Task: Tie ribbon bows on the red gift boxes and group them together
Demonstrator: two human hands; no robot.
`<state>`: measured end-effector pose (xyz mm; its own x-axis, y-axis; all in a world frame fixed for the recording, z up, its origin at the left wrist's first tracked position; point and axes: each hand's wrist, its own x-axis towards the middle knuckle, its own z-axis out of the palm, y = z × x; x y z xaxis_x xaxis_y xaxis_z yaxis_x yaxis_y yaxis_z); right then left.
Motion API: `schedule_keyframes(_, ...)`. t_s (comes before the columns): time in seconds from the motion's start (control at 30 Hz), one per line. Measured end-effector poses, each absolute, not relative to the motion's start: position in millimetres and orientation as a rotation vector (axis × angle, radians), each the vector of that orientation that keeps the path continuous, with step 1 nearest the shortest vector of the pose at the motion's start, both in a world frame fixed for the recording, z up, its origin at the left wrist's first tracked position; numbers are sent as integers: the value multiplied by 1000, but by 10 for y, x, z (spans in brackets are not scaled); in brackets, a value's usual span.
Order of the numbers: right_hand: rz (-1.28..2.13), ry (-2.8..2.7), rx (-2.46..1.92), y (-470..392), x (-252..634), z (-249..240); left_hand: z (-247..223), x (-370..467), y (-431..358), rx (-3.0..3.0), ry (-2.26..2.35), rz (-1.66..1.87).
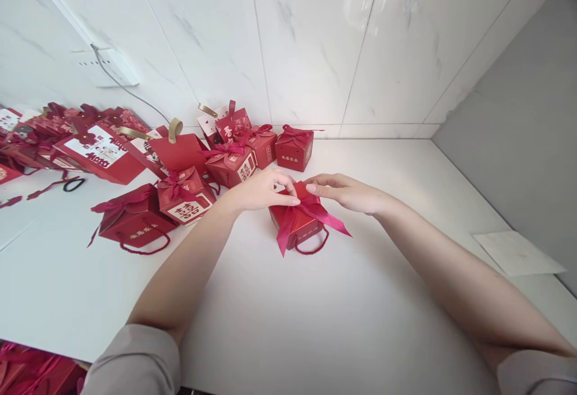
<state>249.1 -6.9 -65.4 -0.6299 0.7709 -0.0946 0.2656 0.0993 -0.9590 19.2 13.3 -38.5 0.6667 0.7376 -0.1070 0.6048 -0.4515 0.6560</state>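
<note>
A small red gift box [309, 227] stands on the white table in front of me, with a satin ribbon [334, 222] across its top and two loose tails hanging over the near side. A red rope handle [312, 253] droops from its front. My left hand [265, 190] is at the box's upper left, thumb and forefinger closed on the ribbon. From the right, my right hand [347, 192] has its thumb and fingers closed at the ribbon near the top flaps. The fingers partly hide the box top and the ribbon's middle.
Several ribbon-tied red boxes, among them a box with a rope handle [137, 217] and a box by the wall [295, 148], stand left and behind. More gift boxes [97, 150] crowd the far left. A black hair tie [74, 184] and a white paper [518, 252] lie on the table.
</note>
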Motion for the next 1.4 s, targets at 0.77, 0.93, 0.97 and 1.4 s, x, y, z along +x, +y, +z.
schedule_keyframes(0.77,1400,-1893,-830,-51,2428,-766,-427,293,43,2140,1102,143)
schedule_keyframes(0.93,1434,-1889,-815,-37,2439,-774,-423,300,45,2119,1118,131)
schedule_keyframes(0.97,1447,-1888,-808,-37,2441,-771,-421,299,46,2114,1119,128)
schedule_keyframes(1.4,1719,-1725,-717,18,2451,-857,-402,278,53,2130,1121,78)
